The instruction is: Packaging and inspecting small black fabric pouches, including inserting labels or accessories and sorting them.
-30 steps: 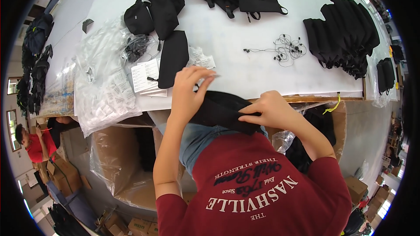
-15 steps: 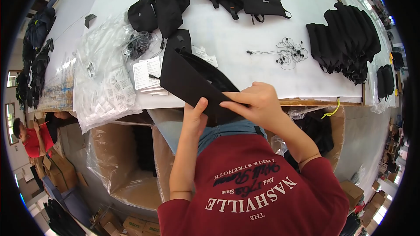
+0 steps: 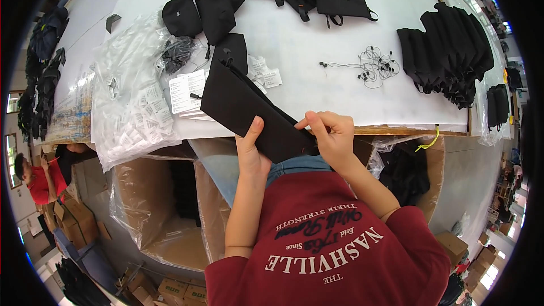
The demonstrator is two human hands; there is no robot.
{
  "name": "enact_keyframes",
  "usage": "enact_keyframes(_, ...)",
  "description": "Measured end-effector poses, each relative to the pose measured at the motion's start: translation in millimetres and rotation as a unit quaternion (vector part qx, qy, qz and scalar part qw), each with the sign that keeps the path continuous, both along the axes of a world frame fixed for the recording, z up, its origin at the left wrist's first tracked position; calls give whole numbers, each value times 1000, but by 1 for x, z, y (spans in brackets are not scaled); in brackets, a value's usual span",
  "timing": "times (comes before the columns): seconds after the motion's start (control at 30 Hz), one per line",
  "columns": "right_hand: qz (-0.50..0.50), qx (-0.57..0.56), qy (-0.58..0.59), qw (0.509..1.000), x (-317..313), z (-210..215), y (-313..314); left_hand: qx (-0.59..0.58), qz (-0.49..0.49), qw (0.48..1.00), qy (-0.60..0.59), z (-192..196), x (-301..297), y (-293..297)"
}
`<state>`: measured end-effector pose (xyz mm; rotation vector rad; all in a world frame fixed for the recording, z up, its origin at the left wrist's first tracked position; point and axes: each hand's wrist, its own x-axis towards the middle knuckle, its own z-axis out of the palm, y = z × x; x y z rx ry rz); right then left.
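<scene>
A flat black fabric pouch (image 3: 241, 105) is held over the near edge of the white table (image 3: 294, 51), tilted up toward the far left. My left hand (image 3: 253, 150) grips its lower near side with the thumb on top. My right hand (image 3: 328, 136) pinches its near right corner. A thin stack of white paper tags (image 3: 184, 90) lies on the table just beyond the pouch.
Clear plastic bags (image 3: 127, 102) are heaped at the left. Black pouches (image 3: 209, 5) and a strapped bag (image 3: 340, 3) lie at the back, a stack of black pieces (image 3: 447, 56) at the right, thin cords (image 3: 371, 65) mid-table. Lined cardboard boxes (image 3: 153, 204) stand below the table edge. A person in red (image 3: 37, 178) is far left.
The black pouch was low against my lap a second ago; both hands have lifted it and opened it out flat over the table edge, and it has tilted a little further since.
</scene>
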<state>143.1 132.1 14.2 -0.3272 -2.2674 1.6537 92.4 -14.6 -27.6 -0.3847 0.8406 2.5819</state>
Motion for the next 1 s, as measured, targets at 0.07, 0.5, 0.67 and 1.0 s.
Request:
enact_keyframes(0.07,-3,11,-3,1000,0,-5,1,-26,9,1000,0,1,1,1)
enact_keyframes(0.5,106,-226,39,968,-25,-7,15,-61,-193,979,34,16,4,-5)
enact_keyframes(0.67,34,-153,66,985,-37,6,23,-73,-246,966,19,18,6,-3)
enact_keyframes(1.0,-25,27,122,992,-25,4,22,-96,-187,977,-37,23,2,5)
